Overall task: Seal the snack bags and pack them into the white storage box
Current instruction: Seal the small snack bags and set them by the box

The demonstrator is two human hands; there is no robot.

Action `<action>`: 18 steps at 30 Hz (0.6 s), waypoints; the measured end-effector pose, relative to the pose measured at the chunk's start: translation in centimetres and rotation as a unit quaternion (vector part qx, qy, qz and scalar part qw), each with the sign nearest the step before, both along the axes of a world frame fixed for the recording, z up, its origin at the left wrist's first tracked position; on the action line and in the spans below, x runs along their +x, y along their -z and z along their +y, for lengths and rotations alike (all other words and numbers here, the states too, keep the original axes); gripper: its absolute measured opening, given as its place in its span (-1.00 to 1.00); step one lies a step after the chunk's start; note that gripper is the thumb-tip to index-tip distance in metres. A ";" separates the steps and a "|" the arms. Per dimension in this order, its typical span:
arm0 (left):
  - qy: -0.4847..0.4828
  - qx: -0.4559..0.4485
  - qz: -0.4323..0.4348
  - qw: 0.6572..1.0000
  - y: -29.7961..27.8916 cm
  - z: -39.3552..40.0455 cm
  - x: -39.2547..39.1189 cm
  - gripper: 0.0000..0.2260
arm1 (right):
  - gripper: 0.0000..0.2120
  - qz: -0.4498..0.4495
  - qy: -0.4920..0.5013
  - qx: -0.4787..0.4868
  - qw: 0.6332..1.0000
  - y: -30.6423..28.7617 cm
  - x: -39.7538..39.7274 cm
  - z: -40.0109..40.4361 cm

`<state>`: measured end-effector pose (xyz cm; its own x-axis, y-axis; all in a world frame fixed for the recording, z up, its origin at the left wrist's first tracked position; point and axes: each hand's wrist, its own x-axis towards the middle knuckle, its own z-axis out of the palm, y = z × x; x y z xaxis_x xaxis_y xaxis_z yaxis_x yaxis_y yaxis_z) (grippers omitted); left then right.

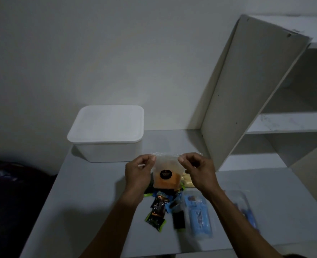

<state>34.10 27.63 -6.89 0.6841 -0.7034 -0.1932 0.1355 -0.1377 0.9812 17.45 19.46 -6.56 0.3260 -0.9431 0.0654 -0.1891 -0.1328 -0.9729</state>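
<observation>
**Desk:** What goes under this one, reading left to right?

**Photographer:** At left, the white storage box [105, 134] sits on the table [79, 211] with its lid on. In the middle, a person holds up a clear snack bag [166, 174] with orange contents and a round dark label. The left hand [138, 175] pinches the bag's top strip at its left end, thumb and fingers closed on the plastic. The right hand [196, 171] pinches the same strip toward the right end, also closed on it.

**Desk:** So where does the bag sit against those grips?

**Photographer:** It hangs below both pinches, between the hands, just above the small wrapped snacks [157, 211] scattered on the table. A blue packet [198, 215] lies to their right, a shelf unit [265, 108] further right.

**Desk:** And the sealing?

**Photographer:** It looks to be under way. Done well, the strip would be kept taut and level, then pressed shut from one end to the other, leaving no gap. The box lid would still need to come off before packing.
</observation>
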 end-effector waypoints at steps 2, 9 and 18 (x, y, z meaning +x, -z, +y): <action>-0.006 0.008 0.018 1.000 0.7 -1.0 -0.2 -0.94 | -0.91 0.013 0.005 0.008 1.000 0.7 0.0 -1.0; -0.016 0.010 0.011 1.000 1.3 -9.4 0.7 -0.98 | -0.92 -0.006 0.042 0.023 0.999 1.3 1.6 -8.6; -0.067 0.034 -0.035 0.997 4.5 -22.9 4.5 -0.92 | -0.91 0.004 0.049 0.043 0.998 6.1 7.6 -22.7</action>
